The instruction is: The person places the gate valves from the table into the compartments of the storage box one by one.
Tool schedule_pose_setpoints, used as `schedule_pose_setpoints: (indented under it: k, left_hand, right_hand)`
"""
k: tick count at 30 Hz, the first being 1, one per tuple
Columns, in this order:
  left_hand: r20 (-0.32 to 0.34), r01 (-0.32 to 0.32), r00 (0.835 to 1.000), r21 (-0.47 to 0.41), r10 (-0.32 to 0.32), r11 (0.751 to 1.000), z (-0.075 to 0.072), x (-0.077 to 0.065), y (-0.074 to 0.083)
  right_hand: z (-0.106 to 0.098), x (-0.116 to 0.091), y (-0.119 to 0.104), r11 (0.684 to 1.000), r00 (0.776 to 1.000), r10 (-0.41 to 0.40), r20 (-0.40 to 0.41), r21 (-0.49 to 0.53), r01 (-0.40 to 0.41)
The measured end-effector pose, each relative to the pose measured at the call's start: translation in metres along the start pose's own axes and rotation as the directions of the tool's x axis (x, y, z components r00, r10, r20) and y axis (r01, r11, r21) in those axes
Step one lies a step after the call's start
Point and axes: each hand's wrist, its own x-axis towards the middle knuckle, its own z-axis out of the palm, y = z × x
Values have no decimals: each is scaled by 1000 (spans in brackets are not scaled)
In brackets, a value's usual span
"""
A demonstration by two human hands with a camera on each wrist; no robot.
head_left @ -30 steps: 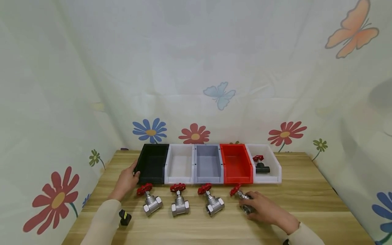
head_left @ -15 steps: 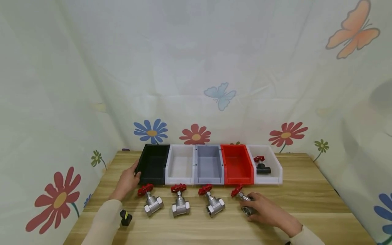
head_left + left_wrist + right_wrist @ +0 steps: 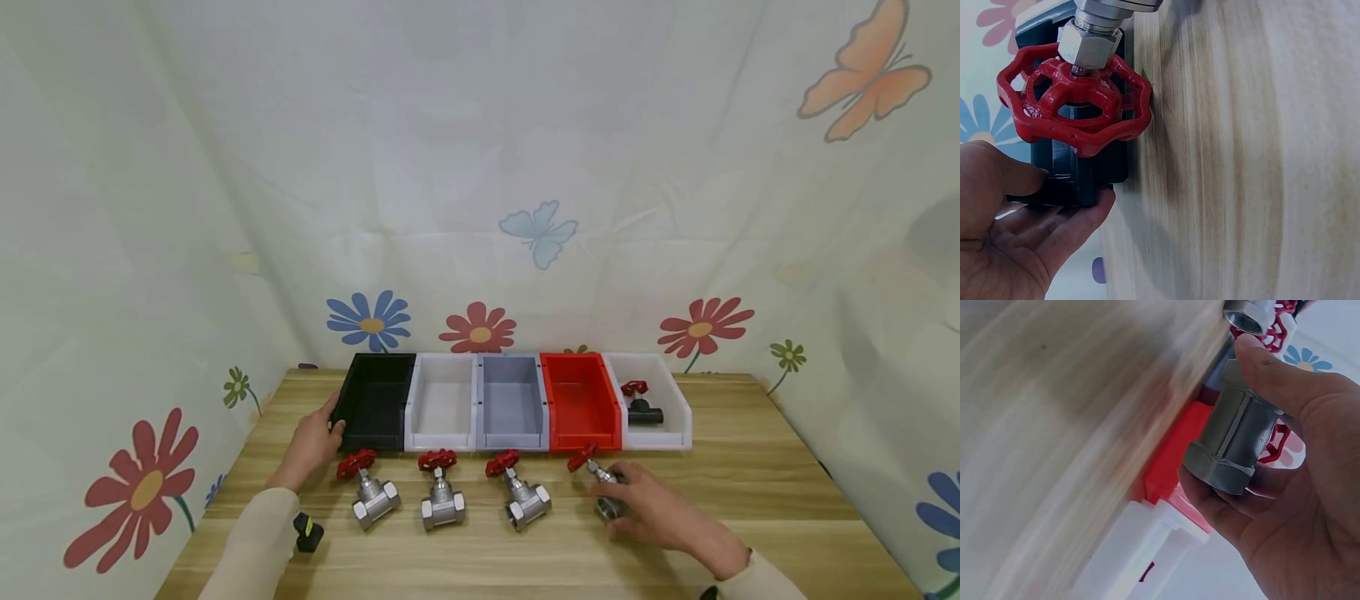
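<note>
My right hand (image 3: 660,508) grips a metal gate valve (image 3: 1232,434) by its body, thumb on one end and fingers round the other. Its red handwheel (image 3: 582,457) points toward the red bin (image 3: 581,440). At the row's left end, my left hand (image 3: 311,446) pinches the side wall of the black bin (image 3: 375,444), thumb on the rim and fingers beneath in the left wrist view. Close beside it lies a valve with a red handwheel (image 3: 1075,103). Two more such valves, a middle one (image 3: 442,504) and a right one (image 3: 528,502), lie on the table.
Between the black and red bins stand a white bin (image 3: 442,440) and a grey bin (image 3: 512,440). The white bin (image 3: 678,439) at the right end holds a dark valve (image 3: 643,412) with a red wheel. A patterned curtain (image 3: 420,167) hangs behind the wooden table (image 3: 750,483).
The right hand has tilted and shifted the valve slightly, its handwheel now nearer the red bin's front edge. The left hand stays on the black bin.
</note>
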Motion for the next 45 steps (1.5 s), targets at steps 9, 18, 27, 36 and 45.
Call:
schedule_pose_setpoints:
  k: [9,18,27,36,45]
  left_hand:
    - [-3,3,1000,-1,-3,1000,0,0,1]
    - [-12,-12,1000,-8,12,1000,1,0,1]
    - [-10,-13,1000,2,13,1000,2,0,-1]
    - [-4,-16,1000,-4,16,1000,2,0,0]
    - [-7,-13,1000,-6,13,1000,3,0,-1]
  right_hand:
    - [-14,0,-2,1000,999,-20,-50,21,21]
    - [-24,5,-6,1000,994,20,-104,-15,-22]
    - [-35,12,-15,996,975,-29,-222,-91,9]
    - [-46,19,-17,991,953,7,-304,-123,-46]
    - [-53,28,-18,994,948,32,-316,-90,-64]
